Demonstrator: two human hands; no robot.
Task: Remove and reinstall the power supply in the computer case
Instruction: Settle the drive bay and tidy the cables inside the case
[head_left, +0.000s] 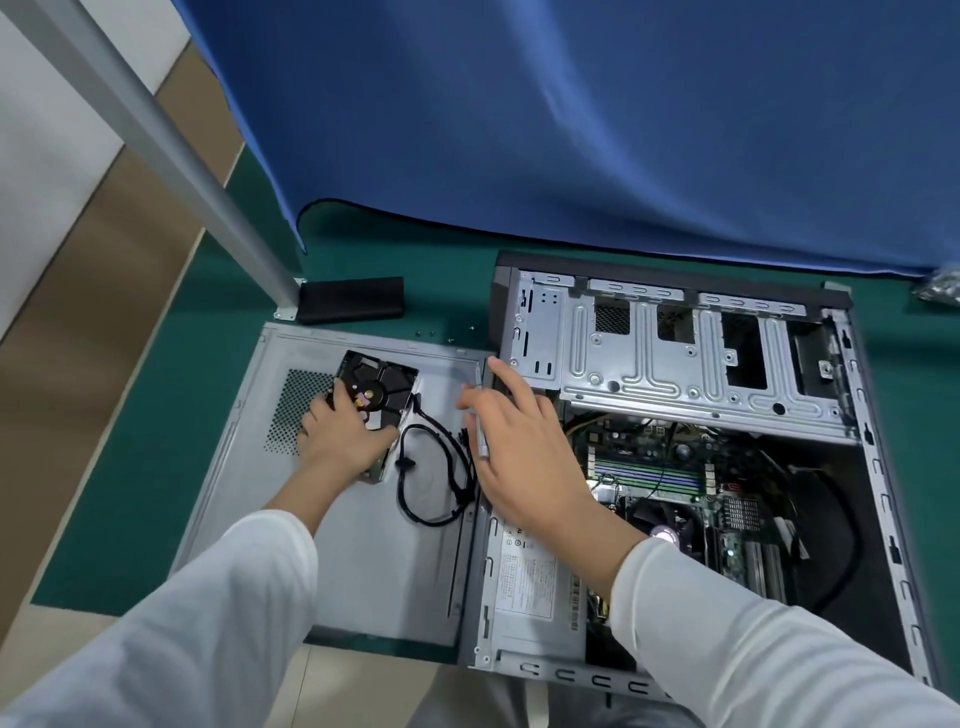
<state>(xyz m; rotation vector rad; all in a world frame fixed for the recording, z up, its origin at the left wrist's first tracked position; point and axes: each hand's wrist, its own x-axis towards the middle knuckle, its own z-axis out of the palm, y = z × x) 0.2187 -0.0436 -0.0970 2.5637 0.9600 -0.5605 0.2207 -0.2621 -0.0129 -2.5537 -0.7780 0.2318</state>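
A person works over an open computer case (675, 364) lying on its side. The power supply (524, 587) is seated in the case's near corner, below the right wrist, so whether removal has begun cannot be told. The left hand (340, 434), fingers spread and lightly curved, rests on a hard drive (382, 384) lying on the detached side panel (363, 561). Between the hands, a black cable (431, 483) loops. The right hand (519, 452) hovers with fingers straight, fingertips at the case's edge, gripping nothing.

Repair workbench: green mat (156, 441), opened computer case (675, 364).
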